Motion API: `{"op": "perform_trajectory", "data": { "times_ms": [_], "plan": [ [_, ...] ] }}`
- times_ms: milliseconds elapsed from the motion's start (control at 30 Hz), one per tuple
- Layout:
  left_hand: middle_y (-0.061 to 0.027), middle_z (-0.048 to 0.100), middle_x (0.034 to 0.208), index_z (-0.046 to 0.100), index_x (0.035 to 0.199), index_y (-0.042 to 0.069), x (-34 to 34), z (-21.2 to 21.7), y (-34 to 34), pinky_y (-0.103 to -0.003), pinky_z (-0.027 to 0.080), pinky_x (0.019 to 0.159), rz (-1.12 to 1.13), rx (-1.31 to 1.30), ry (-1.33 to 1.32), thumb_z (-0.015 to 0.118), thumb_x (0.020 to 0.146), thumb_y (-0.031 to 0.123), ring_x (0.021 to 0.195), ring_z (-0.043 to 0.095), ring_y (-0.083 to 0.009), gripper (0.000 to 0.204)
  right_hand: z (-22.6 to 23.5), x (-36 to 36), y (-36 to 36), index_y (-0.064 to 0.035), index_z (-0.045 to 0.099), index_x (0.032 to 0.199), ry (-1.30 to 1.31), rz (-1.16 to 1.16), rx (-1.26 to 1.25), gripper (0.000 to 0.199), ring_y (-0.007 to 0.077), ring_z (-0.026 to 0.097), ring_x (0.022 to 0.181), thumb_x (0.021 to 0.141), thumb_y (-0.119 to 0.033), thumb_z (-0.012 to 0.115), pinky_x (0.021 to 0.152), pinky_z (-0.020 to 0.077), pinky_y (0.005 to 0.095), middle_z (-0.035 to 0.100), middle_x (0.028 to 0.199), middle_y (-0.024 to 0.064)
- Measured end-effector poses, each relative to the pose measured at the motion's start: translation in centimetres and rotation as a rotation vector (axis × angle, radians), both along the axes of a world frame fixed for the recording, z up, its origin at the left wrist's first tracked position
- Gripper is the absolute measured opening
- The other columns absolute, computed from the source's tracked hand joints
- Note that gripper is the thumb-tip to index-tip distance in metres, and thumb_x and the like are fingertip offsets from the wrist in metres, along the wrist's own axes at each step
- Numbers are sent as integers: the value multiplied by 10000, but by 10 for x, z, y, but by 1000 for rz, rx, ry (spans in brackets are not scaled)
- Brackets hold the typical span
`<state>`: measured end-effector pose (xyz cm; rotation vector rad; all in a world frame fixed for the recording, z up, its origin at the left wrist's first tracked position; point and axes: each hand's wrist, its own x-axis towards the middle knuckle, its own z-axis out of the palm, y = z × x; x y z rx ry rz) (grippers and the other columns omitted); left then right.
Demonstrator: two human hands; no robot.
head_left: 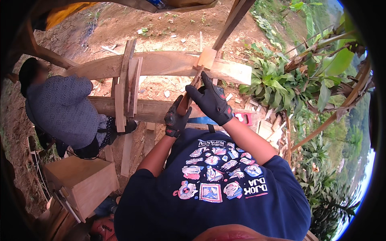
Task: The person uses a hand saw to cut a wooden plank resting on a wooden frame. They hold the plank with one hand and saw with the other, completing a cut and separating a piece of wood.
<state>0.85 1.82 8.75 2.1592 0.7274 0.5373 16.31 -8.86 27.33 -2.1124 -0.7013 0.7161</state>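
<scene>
A narrow brown piece of wood (pixel 185 103) is held up in front of my chest, tilted with its far end leaning away. My left hand (pixel 175 119), in a black glove with red marks, is closed around its near end. On the right side, my gloved right hand (pixel 213 100) grips the piece higher up, thumb and forefinger lying along it. Below my hands a hand saw with a blue blade (pixel 202 120) and red handle (pixel 246 118) lies on the near beam; my right wrist partly hides it.
Two long planks form a bench: a far plank (pixel 161 64) and a near beam (pixel 148 109), with upright slats (pixel 130 86) across them. A small board (pixel 206 58) sits on the far plank. At left are another person (pixel 66 108) and a wooden box (pixel 80 176). Offcuts (pixel 269 126) lie right.
</scene>
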Motion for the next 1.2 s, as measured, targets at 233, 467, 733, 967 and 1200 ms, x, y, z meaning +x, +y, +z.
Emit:
{"op": "perform_trajectory", "data": {
  "times_ms": [233, 467, 733, 967, 1200],
  "plan": [
    [-227, 702, 1386, 570, 1541, 57, -23, -1, 2, -495, 567, 1048, -52, 44, 86, 858, 894, 318, 1243, 697, -411, 755, -8, -11, -3, 138, 322, 1648, -64, 160, 112, 953, 278, 751, 758, 1028, -494, 676, 720, 563, 413, 771, 850, 194],
    [-225, 723, 1342, 602, 1503, 64, -48, -6, 36, -519, 557, 1053, -13, -128, 89, 812, 909, 336, 1247, 689, -432, 686, -4, -6, -11, -6, 544, 1576, 155, 298, 97, 734, 308, 746, 772, 889, -236, 657, 761, 577, 432, 742, 837, 196],
    [-168, 780, 1301, 703, 1379, 15, -62, -14, 69, -434, 568, 1028, -10, -355, -33, 910, 846, 370, 1197, 745, -301, 673, -72, 15, -60, 17, 603, 1505, 638, -7, 258, 553, 182, 802, 831, 969, -105, 663, 827, 623, 332, 778, 986, 136],
    [-115, 780, 1264, 705, 1383, -42, -57, -1, 77, -378, 573, 1014, 20, -403, -32, 940, 832, 325, 1139, 723, -198, 702, -142, 56, -150, 70, 559, 1502, 962, -349, 331, 490, 331, 792, 1054, 1044, -80, 648, 759, 643, 374, 724, 1169, 191],
    [-137, 782, 1275, 717, 1388, -11, -54, -28, 90, -385, 561, 1021, 63, -429, 16, 936, 814, 388, 1154, 727, -225, 732, -301, 142, -318, -86, 799, 1000, 211, -173, -330, 245, 281, 778, 862, 944, -320, 753, 711, 617, 422, 770, 936, 124]
  ]
}}
